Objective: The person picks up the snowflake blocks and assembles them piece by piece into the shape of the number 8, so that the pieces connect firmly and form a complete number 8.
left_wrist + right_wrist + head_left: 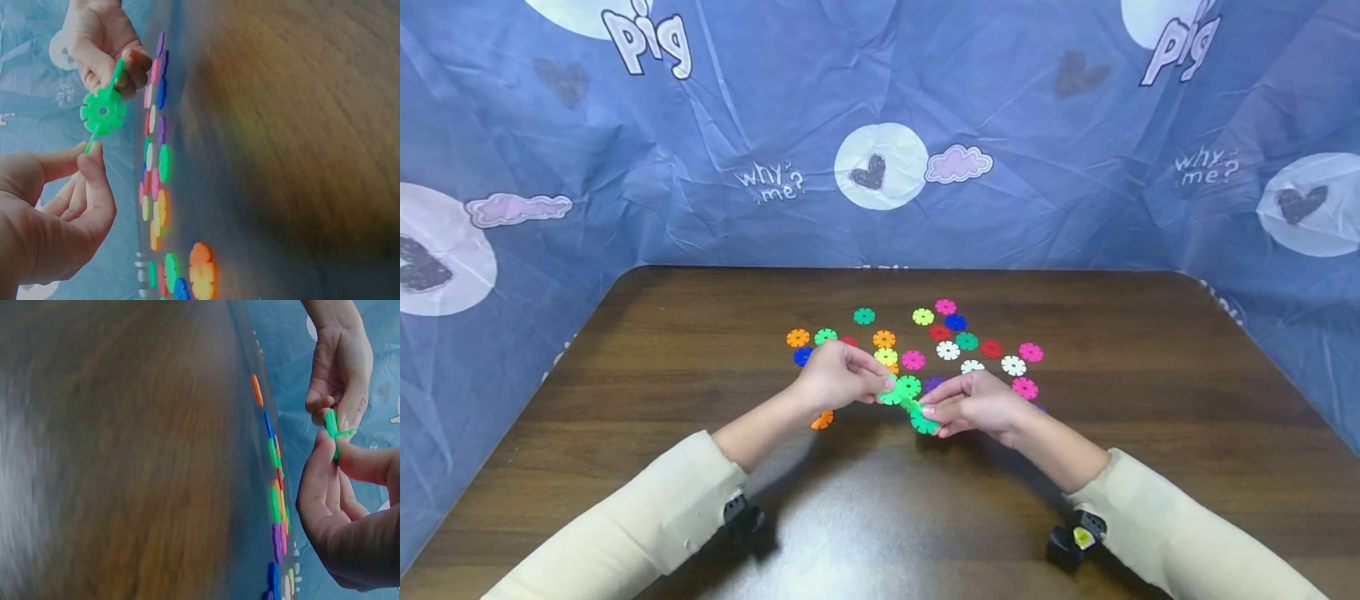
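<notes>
- Two cream sleeves (632, 508) rise from the lower corners of the head view and slant inward; at each cuff sits a small black device (745, 517).
- Left hand (846, 375): stretched forward and toward the middle, back of the hand upward. Thumb and fingertip close in a pinch on the rim of one disc; in the left wrist view, the other fingers bend loosely below.
- Right hand (981, 407): set opposite, the forearm angled in from the right. Its thumb and finger likewise pinch a disc, with hardly any gap; in the right wrist view, the remaining fingers curve beneath.
- Joined green discs (103, 111): three in a row, raised above the table between the hands. In the left wrist view the middle one shows its notched face, while the outer two, one per hand, appear edge-on.
- Orange disc (822, 420): on the table near the left wrist, partly covered.
- Loose discs (948, 350): many, in several colours, scattered flat beyond the hands; some are partly hidden.
- Table (1075, 308): brown, wood-grained, with rounded far corners.
- Blue cloth (805, 83): wrinkled, behind the table and along both sides, printed with hearts, clouds and words.
</notes>
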Available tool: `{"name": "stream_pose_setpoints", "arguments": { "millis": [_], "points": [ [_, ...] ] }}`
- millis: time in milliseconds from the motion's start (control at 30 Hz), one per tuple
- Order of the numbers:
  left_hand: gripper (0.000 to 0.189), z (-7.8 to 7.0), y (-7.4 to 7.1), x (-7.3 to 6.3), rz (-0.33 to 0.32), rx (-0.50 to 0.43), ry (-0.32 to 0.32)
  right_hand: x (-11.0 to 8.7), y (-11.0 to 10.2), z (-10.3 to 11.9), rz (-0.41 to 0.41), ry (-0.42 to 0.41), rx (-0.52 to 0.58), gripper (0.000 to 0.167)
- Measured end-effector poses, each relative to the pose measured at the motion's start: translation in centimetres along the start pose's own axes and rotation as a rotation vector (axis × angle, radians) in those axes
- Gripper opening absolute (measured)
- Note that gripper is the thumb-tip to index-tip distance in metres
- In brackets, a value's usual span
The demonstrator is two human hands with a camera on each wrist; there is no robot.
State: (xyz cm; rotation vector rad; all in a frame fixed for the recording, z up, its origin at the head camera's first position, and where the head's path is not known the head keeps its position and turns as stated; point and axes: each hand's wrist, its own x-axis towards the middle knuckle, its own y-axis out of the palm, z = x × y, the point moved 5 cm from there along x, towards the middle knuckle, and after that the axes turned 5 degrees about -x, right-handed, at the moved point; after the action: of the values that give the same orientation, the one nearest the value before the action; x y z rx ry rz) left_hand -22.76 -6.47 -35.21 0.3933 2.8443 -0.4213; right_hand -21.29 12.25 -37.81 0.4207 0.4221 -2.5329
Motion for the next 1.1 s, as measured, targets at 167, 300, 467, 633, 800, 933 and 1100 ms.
{"name": "stream_pose_setpoints", "arguments": {
  "millis": [167,300,467,633,800,933,1100],
  "points": [
    [0.013,0.4,0.2,0.1,-0.029,-0.002,-0.022,0.0,0.4,0.2,-0.043,-0.006,0.003,0.030],
    [0.011,0.6,0.2,0.1,-0.067,0.008,-0.015,0.1,0.7,0.2,-0.064,-0.008,0.018,0.029],
    [0.010,0.7,0.3,-0.2,-0.104,0.039,0.003,0.2,1.0,0.2,-0.082,0.003,0.023,0.028],
    [0.011,0.6,0.4,-0.3,-0.131,0.114,0.037,0.4,1.1,0.2,-0.097,0.015,0.008,0.026],
    [0.014,0.6,0.3,-0.3,-0.157,0.143,0.071,0.5,0.5,0.4,-0.106,0.025,0.026,0.029],
    [0.014,0.5,0.1,-0.2,-0.191,0.113,0.114,0.5,-0.2,0.5,-0.133,0.030,0.078,0.034],
    [0.012,0.6,0.1,0.1,-0.205,0.051,0.120,0.5,-0.5,0.2,-0.114,0.034,0.173,0.041]
  ]
}}
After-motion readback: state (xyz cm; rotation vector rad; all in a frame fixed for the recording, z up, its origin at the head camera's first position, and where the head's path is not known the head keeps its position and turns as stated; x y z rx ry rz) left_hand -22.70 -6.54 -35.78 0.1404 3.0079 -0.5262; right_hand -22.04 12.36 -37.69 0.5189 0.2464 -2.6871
